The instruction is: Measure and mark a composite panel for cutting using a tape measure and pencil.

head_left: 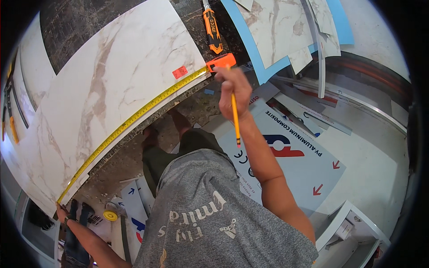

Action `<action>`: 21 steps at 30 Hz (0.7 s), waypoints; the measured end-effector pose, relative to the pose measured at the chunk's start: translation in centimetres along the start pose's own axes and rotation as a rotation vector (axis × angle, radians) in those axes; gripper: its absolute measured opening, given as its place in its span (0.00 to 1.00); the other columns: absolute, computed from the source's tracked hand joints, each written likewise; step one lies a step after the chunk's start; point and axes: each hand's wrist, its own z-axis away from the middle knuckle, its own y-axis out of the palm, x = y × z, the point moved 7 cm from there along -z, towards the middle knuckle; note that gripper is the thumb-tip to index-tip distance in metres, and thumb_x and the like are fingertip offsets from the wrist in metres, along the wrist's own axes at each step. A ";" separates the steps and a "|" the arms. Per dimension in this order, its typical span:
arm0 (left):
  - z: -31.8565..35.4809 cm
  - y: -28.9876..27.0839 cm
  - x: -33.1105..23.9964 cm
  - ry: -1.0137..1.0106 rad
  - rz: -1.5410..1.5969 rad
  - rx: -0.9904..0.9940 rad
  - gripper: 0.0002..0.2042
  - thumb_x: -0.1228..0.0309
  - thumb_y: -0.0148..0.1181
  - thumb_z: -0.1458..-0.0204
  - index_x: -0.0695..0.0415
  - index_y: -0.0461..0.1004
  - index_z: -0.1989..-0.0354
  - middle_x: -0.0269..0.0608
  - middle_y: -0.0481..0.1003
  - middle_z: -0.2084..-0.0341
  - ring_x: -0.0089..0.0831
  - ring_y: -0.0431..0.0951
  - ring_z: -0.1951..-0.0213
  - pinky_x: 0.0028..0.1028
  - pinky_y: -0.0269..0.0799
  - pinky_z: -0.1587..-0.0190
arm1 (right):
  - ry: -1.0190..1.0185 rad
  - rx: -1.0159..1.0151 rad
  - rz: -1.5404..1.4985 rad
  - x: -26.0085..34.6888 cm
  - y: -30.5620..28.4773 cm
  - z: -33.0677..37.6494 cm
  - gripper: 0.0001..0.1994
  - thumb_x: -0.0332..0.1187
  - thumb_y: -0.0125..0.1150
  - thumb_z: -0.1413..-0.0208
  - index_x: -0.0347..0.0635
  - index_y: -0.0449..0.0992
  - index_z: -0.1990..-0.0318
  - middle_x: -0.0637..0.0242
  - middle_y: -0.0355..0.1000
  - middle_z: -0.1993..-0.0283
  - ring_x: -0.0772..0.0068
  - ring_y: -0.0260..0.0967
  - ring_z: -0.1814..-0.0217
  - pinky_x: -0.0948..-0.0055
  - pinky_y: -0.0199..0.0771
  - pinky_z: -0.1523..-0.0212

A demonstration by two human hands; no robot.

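Observation:
A marble-patterned white panel (129, 58) lies on a dark worktable. A yellow tape blade (138, 114) stretches along its near edge, from the far left corner to the orange tape measure case (225, 60) at the right end. At that left corner my left hand (62, 213) pinches the blade's end against the panel edge. My right hand (235, 90), slightly blurred, is beside the case with its fingers closed around a yellow pencil (235, 117), whose eraser end points down toward me. Whether the right fingers also touch the case I cannot tell.
An orange-and-black utility knife (211, 30) lies beyond the case. Marble-patterned offcuts (277, 27) sit on a blue sheet (268, 71) at the upper right. Printed composite sheets (295, 156) lie to my right, near a white frame box (348, 228). Another person's legs (73, 236) show at lower left.

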 end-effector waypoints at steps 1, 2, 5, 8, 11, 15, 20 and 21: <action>0.2 0.1 0.1 0.001 0.002 -0.001 0.34 0.38 0.47 0.36 0.59 0.80 0.44 0.39 0.82 0.58 0.33 0.79 0.59 0.28 0.73 0.55 | 0.154 0.041 -0.196 -0.8 0.8 1.0 0.06 0.26 0.54 0.34 0.34 0.77 0.60 0.63 0.72 0.64 0.70 0.63 0.65 0.71 0.67 0.63; 0.1 0.0 -0.5 0.007 0.001 -0.004 0.34 0.38 0.47 0.36 0.59 0.80 0.44 0.39 0.82 0.58 0.33 0.79 0.59 0.28 0.73 0.55 | 0.160 0.035 -0.198 -1.0 0.8 1.7 0.06 0.26 0.54 0.34 0.34 0.77 0.60 0.63 0.72 0.64 0.70 0.63 0.65 0.71 0.67 0.63; 0.0 0.4 -1.6 0.018 0.005 -0.019 0.34 0.38 0.47 0.35 0.59 0.80 0.44 0.39 0.82 0.58 0.33 0.79 0.59 0.28 0.73 0.55 | 0.067 0.061 -0.051 -1.4 1.8 3.1 0.08 0.27 0.53 0.32 0.35 0.78 0.60 0.63 0.73 0.67 0.72 0.64 0.68 0.73 0.66 0.67; 0.1 0.8 -2.2 0.028 0.004 -0.033 0.34 0.38 0.47 0.35 0.59 0.80 0.44 0.39 0.81 0.58 0.33 0.79 0.59 0.28 0.73 0.54 | 0.151 0.094 -0.048 -3.1 2.2 5.4 0.07 0.29 0.55 0.32 0.36 0.78 0.60 0.64 0.73 0.70 0.71 0.64 0.72 0.72 0.65 0.70; 0.4 0.8 -1.6 0.032 -0.006 -0.044 0.35 0.38 0.47 0.35 0.60 0.80 0.44 0.39 0.81 0.58 0.33 0.79 0.59 0.28 0.73 0.54 | 0.481 0.184 -0.176 -5.2 1.8 8.6 0.06 0.32 0.60 0.34 0.39 0.77 0.61 0.65 0.70 0.76 0.68 0.61 0.80 0.70 0.63 0.77; 0.1 0.8 -2.3 0.031 -0.003 -0.047 0.35 0.37 0.46 0.35 0.60 0.80 0.45 0.39 0.81 0.58 0.33 0.79 0.58 0.29 0.72 0.54 | 0.539 0.299 0.080 -3.1 -0.2 9.0 0.05 0.33 0.59 0.33 0.42 0.76 0.58 0.63 0.70 0.79 0.61 0.63 0.84 0.65 0.64 0.80; 0.4 1.0 -1.7 0.032 0.000 -0.041 0.35 0.37 0.46 0.35 0.61 0.80 0.45 0.39 0.81 0.58 0.33 0.79 0.58 0.29 0.72 0.54 | 0.489 0.455 0.462 -1.7 -0.6 8.4 0.08 0.34 0.60 0.34 0.45 0.77 0.51 0.61 0.75 0.76 0.57 0.68 0.82 0.61 0.65 0.80; 0.3 0.9 -1.8 0.031 0.001 -0.040 0.35 0.37 0.46 0.35 0.61 0.80 0.45 0.39 0.81 0.58 0.33 0.79 0.58 0.29 0.72 0.54 | 0.463 0.495 0.559 -1.5 -0.5 8.3 0.09 0.35 0.61 0.34 0.46 0.78 0.50 0.60 0.76 0.74 0.56 0.69 0.81 0.60 0.66 0.80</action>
